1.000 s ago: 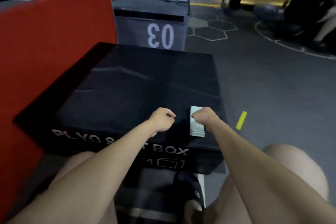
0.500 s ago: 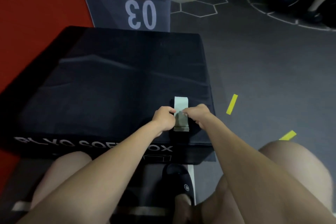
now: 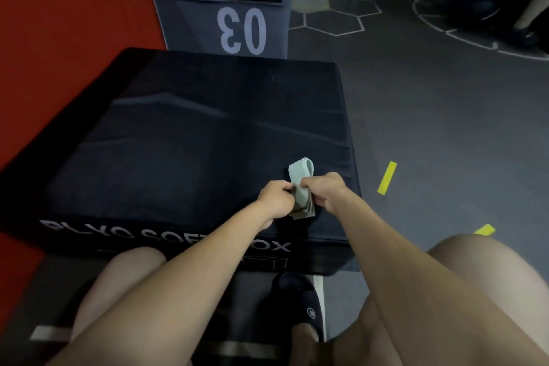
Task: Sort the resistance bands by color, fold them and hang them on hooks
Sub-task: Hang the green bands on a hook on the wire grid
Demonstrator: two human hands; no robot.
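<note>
While both hands pinch the same pale green resistance band, the step in hand looks like folding. The left hand has its fingers curled onto the band's left edge, and the right hand curls onto the right edge, thumb and fingers closed on it. The band is doubled over: a rounded loop end sticks up past the knuckles, and the darker, shaded layers hang down between the hands, at or just above the near right part of the black plyo soft box. Cannot tell if the lower end touches the box top.

Only this one band is visible; no other colours, and no hooks in view. A grey box marked 03 stands beyond, a red pad to the left, and yellow tape strips lie on the floor to the right.

Judgement: folding is part done, hanging not yet done. The next move probably calls for squaring the layers so the edges line up, keeping the pinch tight so the elastic does not spring open, then carrying it to a hook, wherever that is.
</note>
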